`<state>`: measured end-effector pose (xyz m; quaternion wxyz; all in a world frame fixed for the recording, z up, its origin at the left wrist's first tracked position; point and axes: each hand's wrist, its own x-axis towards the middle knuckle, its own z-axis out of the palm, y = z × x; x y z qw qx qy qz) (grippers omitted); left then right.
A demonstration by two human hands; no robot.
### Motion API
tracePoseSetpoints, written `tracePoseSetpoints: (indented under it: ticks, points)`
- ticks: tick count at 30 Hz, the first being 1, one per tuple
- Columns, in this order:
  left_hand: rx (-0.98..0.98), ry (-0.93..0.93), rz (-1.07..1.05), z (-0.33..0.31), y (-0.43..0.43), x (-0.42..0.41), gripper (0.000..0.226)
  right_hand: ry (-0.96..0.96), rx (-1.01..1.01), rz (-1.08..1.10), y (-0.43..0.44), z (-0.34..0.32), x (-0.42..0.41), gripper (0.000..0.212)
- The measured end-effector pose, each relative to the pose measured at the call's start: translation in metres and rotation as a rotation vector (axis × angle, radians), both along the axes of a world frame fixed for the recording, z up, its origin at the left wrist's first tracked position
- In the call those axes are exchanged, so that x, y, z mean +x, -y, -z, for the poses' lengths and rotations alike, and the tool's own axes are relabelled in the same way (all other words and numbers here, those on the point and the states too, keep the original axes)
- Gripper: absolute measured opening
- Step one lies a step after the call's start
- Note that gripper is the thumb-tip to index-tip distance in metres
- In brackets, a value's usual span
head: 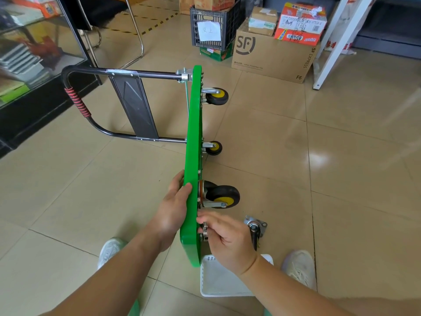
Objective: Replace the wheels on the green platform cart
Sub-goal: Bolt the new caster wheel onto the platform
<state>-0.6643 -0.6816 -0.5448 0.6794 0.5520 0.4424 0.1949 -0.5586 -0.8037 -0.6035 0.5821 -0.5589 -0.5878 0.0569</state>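
Note:
The green platform cart stands on its side edge on the tile floor, its black handle folded out to the left. Three black wheels with yellow hubs stick out to the right: a far one, a middle one and a near swivel one. My left hand grips the deck's near edge from the left. My right hand pinches a small metal fastener at the underside near the bare corner. A detached caster lies on the floor beside it.
A white plastic basket sits on the floor between my two shoes. Cardboard boxes and a dark crate stand at the back. A glass cabinet is on the left, a white frame leg at right.

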Motion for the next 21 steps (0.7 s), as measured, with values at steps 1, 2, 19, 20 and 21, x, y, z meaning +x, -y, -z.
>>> tracePoseSetpoints:
  ticks: [1, 2, 19, 20, 21]
  points:
    - [0.003, 0.000, -0.002, 0.000, 0.000, 0.000, 0.039, 0.006, 0.003, 0.008, 0.000, 0.000, 0.000, 0.025]
    - [0.006, 0.001, -0.003, 0.001, 0.001, 0.000, 0.040, 0.004, 0.003, 0.018, -0.001, -0.001, 0.000, 0.023]
    - [-0.010, -0.028, -0.006, 0.000, 0.000, 0.002, 0.041, -0.107, -0.088, 0.152, -0.003, -0.046, 0.015, 0.019]
    - [-0.008, -0.032, -0.005, 0.000, 0.000, 0.002, 0.041, -0.144, -0.127, 0.134, 0.000, -0.050, 0.017, 0.018]
    - [-0.006, -0.038, -0.002, -0.001, 0.000, 0.002, 0.042, -0.174, -0.174, 0.113, 0.003, -0.054, 0.019, 0.016]
